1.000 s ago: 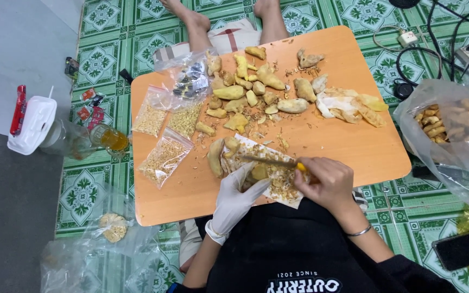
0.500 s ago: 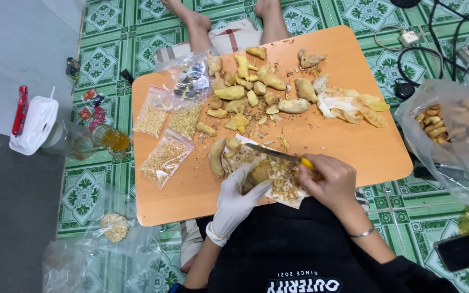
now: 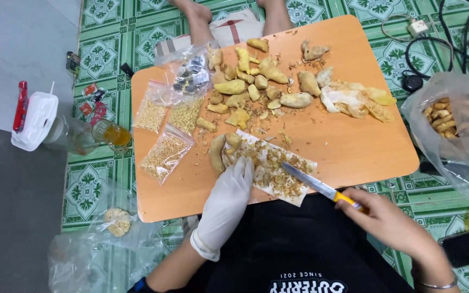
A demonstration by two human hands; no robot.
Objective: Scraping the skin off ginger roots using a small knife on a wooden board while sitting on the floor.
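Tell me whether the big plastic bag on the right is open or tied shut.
Open. The plastic bag gapes toward the table, and the ginger pieces inside show through its wide mouth, with no knot visible.

Right hand [image 3: 392, 222] pulled back off the table edge, drawing the knife [image 3: 321, 187] rightward, blade tip now at the cutting board's [image 3: 289, 182] right end.

a low orange table [image 3: 354, 146] on green tiled floor [image 3: 109, 49] bears peeled ginger pieces [image 3: 256, 81], peel scraps [image 3: 354, 97], small filled bags [image 3: 164, 154] at its left, and a white sheet [image 3: 286, 187] of chopped bits near the front edge.
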